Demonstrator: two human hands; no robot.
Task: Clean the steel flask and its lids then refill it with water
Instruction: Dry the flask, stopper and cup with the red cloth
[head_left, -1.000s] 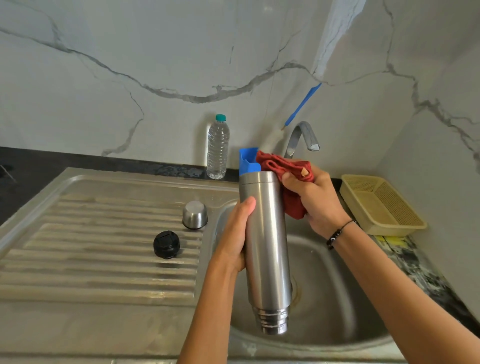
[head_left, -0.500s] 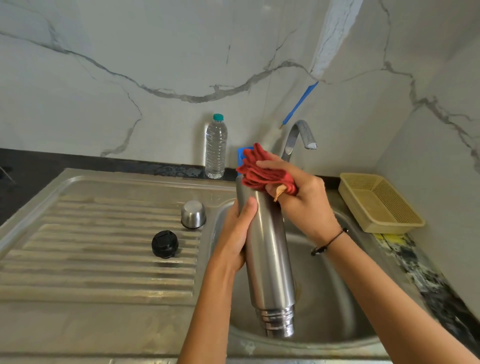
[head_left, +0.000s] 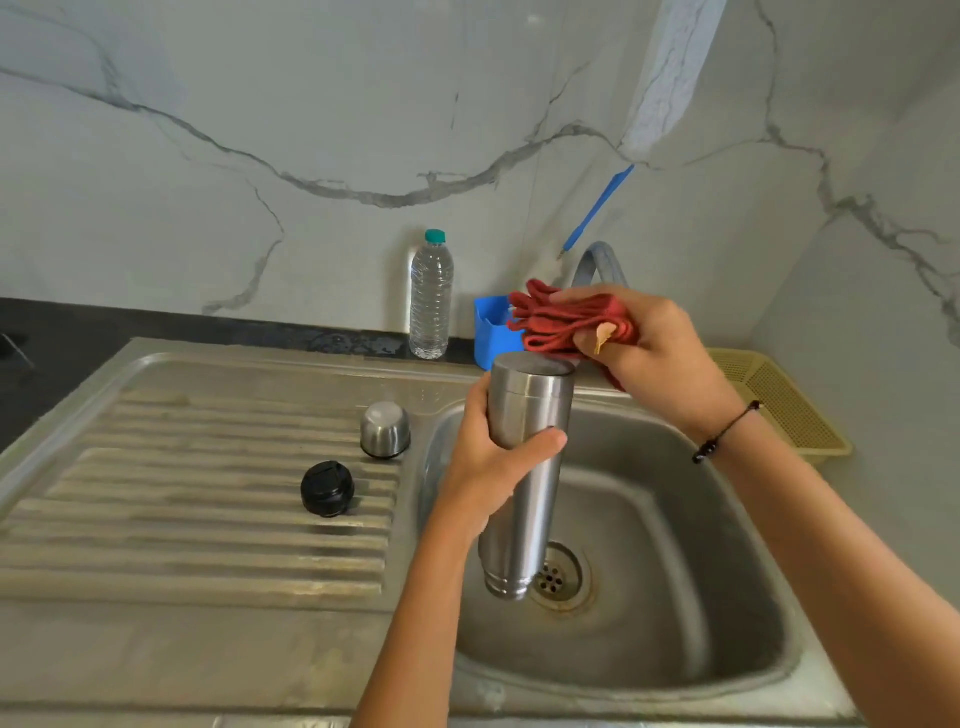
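Note:
The steel flask (head_left: 535, 467) hangs upside down over the sink basin (head_left: 675, 597), its flat base uppermost and its threaded mouth near the drain. My left hand (head_left: 493, 462) grips the flask's upper body. My right hand (head_left: 660, 348) holds a bunched red cloth (head_left: 566, 322) just above and to the right of the flask's base. On the ribbed drainboard (head_left: 182, 519) stand the steel cup lid (head_left: 385, 430) and the black stopper lid (head_left: 327, 489).
A clear water bottle (head_left: 430, 296) with a teal cap stands at the back wall beside a blue holder (head_left: 491, 332). The tap (head_left: 597, 265) curves behind my right hand. A yellow plastic basket (head_left: 779, 400) sits right of the sink.
My right hand has lifted the red cloth from the flask's base to slightly above and right of it. The flask now hangs lower, nearer the drain.

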